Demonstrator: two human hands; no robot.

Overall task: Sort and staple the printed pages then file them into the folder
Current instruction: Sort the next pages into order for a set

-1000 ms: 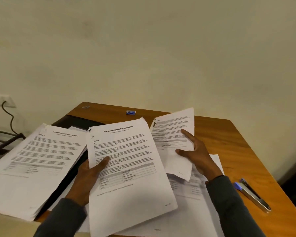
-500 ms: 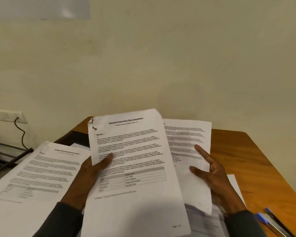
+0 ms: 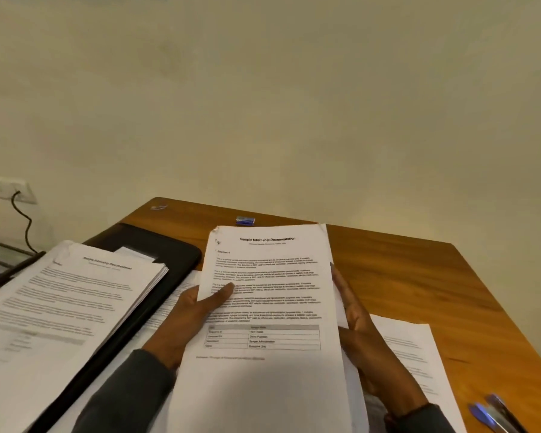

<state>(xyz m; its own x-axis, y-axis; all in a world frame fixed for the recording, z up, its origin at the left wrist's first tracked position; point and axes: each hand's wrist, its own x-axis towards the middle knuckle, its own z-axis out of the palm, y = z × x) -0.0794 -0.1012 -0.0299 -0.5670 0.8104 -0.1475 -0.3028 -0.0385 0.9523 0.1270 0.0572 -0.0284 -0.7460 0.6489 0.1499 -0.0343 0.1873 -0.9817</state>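
A set of printed pages (image 3: 272, 295) headed "Sample Internship Documentation" is held upright-tilted above the table, stapled at its top left corner. My left hand (image 3: 197, 310) grips its left edge with the thumb on the front. My right hand (image 3: 363, 335) holds the right edge, fingers behind the sheets. A thick stack of similar pages (image 3: 63, 307) lies at the left, partly over a black folder (image 3: 166, 254). A blue and metal stapler (image 3: 494, 414) lies at the bottom right. More loose pages (image 3: 409, 348) rest under my right hand.
The wooden table (image 3: 403, 276) runs to the cream wall. A small blue staple box (image 3: 245, 220) sits near the table's far edge. A wall socket (image 3: 7, 189) with a black cable is at the far left.
The page my right hand held apart on the right has come together with the set in my left hand, so both hands now hold one aligned bundle. The camera view has tilted down.
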